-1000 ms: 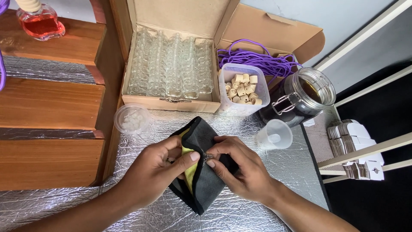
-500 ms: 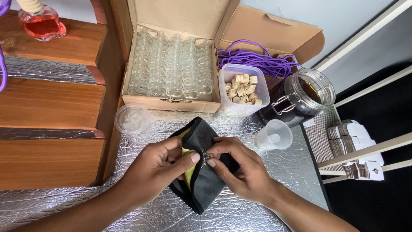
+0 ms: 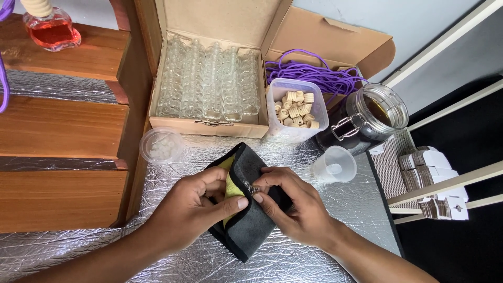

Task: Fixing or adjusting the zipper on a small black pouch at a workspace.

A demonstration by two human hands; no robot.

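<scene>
Black cloth [image 3: 250, 230] with yellow inner face, purple cord [image 3: 309, 76], crinkled silver foil [image 3: 173, 251], red liquid bottle [image 3: 51, 29]

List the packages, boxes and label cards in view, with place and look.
Cardboard box: top centre, open, brown, filled with clear glass bottles.
Second cardboard box: to its right, brown, holding purple cord.
Plastic tub: clear, square, with small wooden caps.
Card stack: right edge, white.

- Single head-worn view, angled steeply down from above, close over both hands at frame centre-bottom.
- Faces forward across foil-covered table [image 3: 325, 251] toward cardboard box [image 3: 209, 78] at far edge.
- No second view.
</scene>
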